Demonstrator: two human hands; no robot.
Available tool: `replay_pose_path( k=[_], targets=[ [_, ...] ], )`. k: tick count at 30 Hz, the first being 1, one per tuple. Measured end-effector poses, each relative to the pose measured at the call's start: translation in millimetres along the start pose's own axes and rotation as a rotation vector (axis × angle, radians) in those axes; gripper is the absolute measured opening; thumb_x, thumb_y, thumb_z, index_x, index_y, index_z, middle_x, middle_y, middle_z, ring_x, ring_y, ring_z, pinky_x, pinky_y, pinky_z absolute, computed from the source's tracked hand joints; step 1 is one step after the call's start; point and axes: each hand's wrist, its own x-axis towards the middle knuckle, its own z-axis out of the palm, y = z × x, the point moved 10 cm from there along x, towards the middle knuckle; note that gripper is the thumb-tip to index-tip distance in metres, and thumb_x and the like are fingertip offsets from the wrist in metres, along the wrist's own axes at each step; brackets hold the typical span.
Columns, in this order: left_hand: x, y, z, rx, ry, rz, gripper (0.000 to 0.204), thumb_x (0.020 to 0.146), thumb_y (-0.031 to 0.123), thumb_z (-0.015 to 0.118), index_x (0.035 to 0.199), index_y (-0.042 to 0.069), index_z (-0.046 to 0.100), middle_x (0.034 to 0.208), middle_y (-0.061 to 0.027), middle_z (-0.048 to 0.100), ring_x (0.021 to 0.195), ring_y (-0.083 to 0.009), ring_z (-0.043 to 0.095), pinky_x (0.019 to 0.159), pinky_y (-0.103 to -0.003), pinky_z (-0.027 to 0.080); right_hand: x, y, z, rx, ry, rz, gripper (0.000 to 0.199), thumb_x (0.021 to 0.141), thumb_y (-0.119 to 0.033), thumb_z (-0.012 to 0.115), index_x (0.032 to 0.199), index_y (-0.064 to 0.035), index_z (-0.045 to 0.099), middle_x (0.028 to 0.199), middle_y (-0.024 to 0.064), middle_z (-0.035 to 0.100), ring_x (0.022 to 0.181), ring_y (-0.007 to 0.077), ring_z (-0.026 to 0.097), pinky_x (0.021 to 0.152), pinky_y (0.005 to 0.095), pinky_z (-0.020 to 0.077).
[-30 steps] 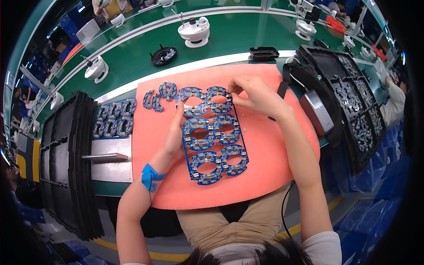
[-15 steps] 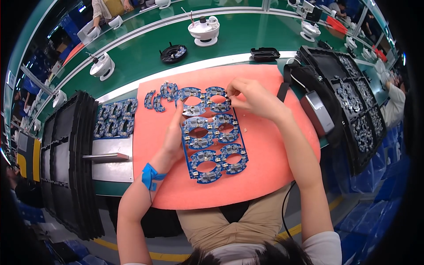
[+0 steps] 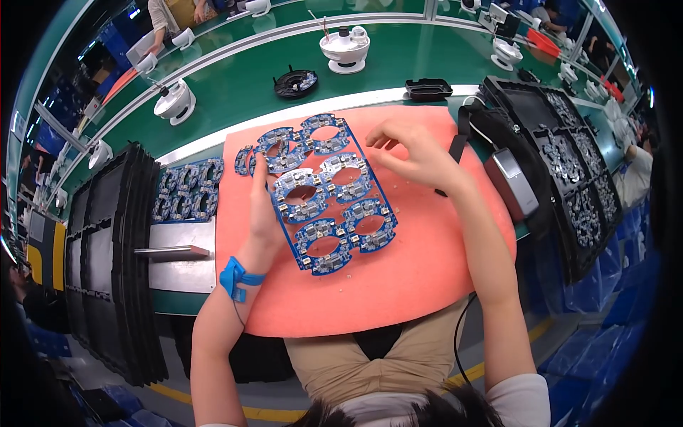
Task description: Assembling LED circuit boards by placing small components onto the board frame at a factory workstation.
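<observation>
My left hand grips the left edge of a blue circuit board panel, thumb on top and the other fingers hidden beneath. Rings of small components with round openings fill the panel, which slants over a pink mat. Its far left corner partly covers some loose curved board pieces. Off the panel's right edge hovers my right hand, fingers bent and apart, with nothing visible in them. A blue wrist strap circles my left wrist.
Left of the mat, more blue boards lie by a metal plate with a raised bar. Black trays stand farther left; a compartment tray with small parts is at right, beside a grey device. White dispensers line the green bench.
The panel has turned and shifted up and left, over some of the loose pieces. My right hand has come away from its far right corner, and its fingers have parted.
</observation>
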Motion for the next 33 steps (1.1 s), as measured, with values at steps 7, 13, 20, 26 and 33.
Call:
replay_pose_path(
  k=[7, 13, 20, 26, 33],
  targets=[
    [4, 5, -23, -0.014, 0.049, 0.075, 0.066, 0.100, 0.055, 0.017, 0.142, 0.008, 0.033, 0.138, -0.0212, 0.045, 0.124, -0.0376, 0.049, 0.099, -0.055, 0.046, -6, 20, 37, 0.358, -0.152, 0.385, 0.024, 0.094, -0.018, 0.059, 0.106, 0.0022, 0.061, 0.089, 0.0074, 0.068, 0.083, 0.0096, 0.061, 0.073, 0.0254, 0.0493],
    [6, -4, -29, -0.092, 0.074, -0.004, 0.073, 0.096, 0.063, 0.019, 0.141, 0.008, 0.037, 0.140, -0.0159, 0.045, 0.128, -0.0354, 0.045, 0.104, -0.055, 0.040, -1, 16, 32, 0.709, -0.008, 0.358, 0.022, 0.094, -0.016, 0.059, 0.110, -0.0012, 0.059, 0.083, -0.0009, 0.064, 0.074, 0.0026, 0.054, 0.067, 0.0189, 0.0422],
    [7, -28, -22, -0.190, 0.027, -0.103, 0.066, 0.100, 0.055, 0.021, 0.144, 0.007, 0.031, 0.141, -0.0157, 0.043, 0.128, -0.0364, 0.044, 0.107, -0.055, 0.034, 2, 14, 7, 0.754, 0.293, 0.219, 0.026, 0.095, -0.012, 0.057, 0.117, 0.0030, 0.057, 0.093, 0.0069, 0.068, 0.086, 0.0085, 0.063, 0.076, 0.0226, 0.0504],
    [7, -31, -12, -0.161, -0.044, -0.105, 0.071, 0.098, 0.060, 0.022, 0.143, 0.006, 0.034, 0.139, -0.0155, 0.044, 0.124, -0.0323, 0.047, 0.104, -0.051, 0.038, -1, -42, 23, 0.831, 0.122, 0.024, 0.050, 0.089, -0.009, 0.062, 0.135, 0.0030, 0.045, 0.119, 0.0134, 0.061, 0.107, 0.0171, 0.059, 0.092, 0.0314, 0.0480],
    [4, -31, -40, -0.171, 0.135, -0.101, 0.069, 0.095, 0.064, 0.027, 0.141, 0.014, 0.038, 0.136, -0.0088, 0.048, 0.125, -0.0250, 0.045, 0.109, -0.044, 0.032, -22, -105, 2, 0.022, 0.404, -0.383, 0.039, 0.076, 0.011, 0.055, 0.114, 0.0065, 0.062, 0.092, 0.0140, 0.069, 0.074, 0.0253, 0.065, 0.064, 0.0355, 0.0512]
  ],
)
